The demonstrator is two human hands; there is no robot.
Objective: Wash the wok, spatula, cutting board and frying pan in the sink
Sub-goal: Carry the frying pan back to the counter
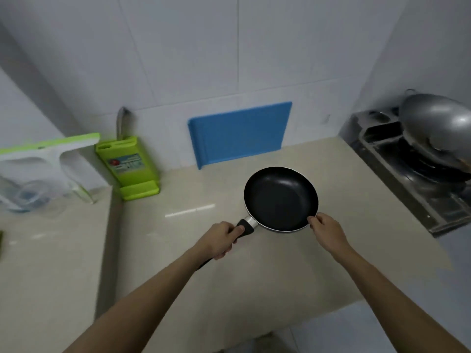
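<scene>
A small black frying pan (280, 198) is over the beige counter (229, 263), its inside dark and bare. My left hand (220, 240) grips its black handle. My right hand (325, 231) pinches the pan's near right rim. A blue cutting board (239, 133) leans upright against the tiled back wall. A grey metal wok (438, 128) sits tilted on the gas stove (407, 174) at the right. No spatula and no sink are in view.
A green knife block (127, 166) with one handle sticking up stands at the back left. A white and green rack (43, 159) with clear glassware is at the far left. The counter's front edge runs close to my body.
</scene>
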